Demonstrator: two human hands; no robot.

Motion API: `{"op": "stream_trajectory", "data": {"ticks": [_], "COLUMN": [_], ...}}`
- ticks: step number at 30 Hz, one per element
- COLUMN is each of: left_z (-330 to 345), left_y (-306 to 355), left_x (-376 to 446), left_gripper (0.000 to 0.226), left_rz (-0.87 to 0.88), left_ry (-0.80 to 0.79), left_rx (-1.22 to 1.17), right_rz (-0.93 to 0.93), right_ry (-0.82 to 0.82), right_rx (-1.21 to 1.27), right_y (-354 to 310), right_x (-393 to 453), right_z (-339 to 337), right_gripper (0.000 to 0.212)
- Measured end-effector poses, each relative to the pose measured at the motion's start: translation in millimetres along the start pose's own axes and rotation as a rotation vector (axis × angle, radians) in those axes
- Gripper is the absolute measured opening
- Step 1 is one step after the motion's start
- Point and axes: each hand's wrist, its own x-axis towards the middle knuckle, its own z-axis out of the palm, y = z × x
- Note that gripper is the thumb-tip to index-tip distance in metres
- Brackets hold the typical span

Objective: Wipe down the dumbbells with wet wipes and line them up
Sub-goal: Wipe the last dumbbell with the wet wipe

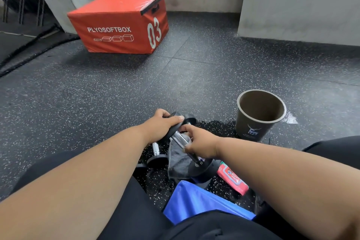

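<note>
Low in the frame's centre, your left hand (161,124) curls over the dumbbell (180,138)'s upper black end, while your right hand (198,140) pinches a grey wipe (178,160) against its knurled handle.

Orange plyo box (115,25) with white lettering, black white-speckled floor (97,87), dark grey bin (259,121), red wipes pack (231,179)
</note>
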Motion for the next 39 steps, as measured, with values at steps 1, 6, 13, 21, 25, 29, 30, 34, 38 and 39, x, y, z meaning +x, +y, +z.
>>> {"op": "stream_trajectory", "data": {"ticks": [1,6,13,21,25,29,30,34,38,39], "left_z": [-0.2,-1.1,-2.9,-1.1,-2.1,-3.1,-2.9,-2.0,-2.2,-2.3], "left_y": [0.3,3.1,7.6,8.2,7.3,8.5,9.5,9.7,8.5,8.2], "left_x": [-0.4,-1.8,-5.9,-2.3,-0.8,-1.4,-2.5,-1.9,0.5,0.9], "left_gripper": [0.056,0.055,0.054,0.054,0.054,0.055,0.055,0.054,0.057,0.057], "left_rz": [-0.001,0.006,0.032,0.04,0.029,0.025,0.025,0.027,0.026,0.025], "left_ry": [0.0,-0.007,-0.033,-0.035,-0.026,-0.04,-0.04,-0.032,-0.038,-0.042], "left_rx": [0.002,0.025,0.052,0.067,0.097,0.097,0.095,0.094,0.098,0.099], "right_rz": [0.008,0.061,0.185,0.191,0.141,0.098,0.085,0.02,-0.002,0.005], "right_ry": [-0.019,-0.052,0.08,-0.125,-0.062,-0.094,-0.109,-0.054,0.029,0.045], "right_rx": [-0.001,0.167,0.535,0.818,0.779,0.756,0.755,0.462,0.339,0.355], "right_y": [0.2,7.4,6.5,-4.9,2.5,10.2,10.4,9.7,10.0,11.0], "right_x": [-0.6,2.0,8.9,15.0,16.1,15.2,13.7,12.1,11.4,10.6], "right_z": [-0.9,-4.3,-10.4,-15.6,-18.3,-16.2,-15.7,-13.8,-11.5,-11.4], "right_gripper": [0.071,0.072,0.053,0.046,0.068,0.071,0.071,0.042,0.017,0.013]}}
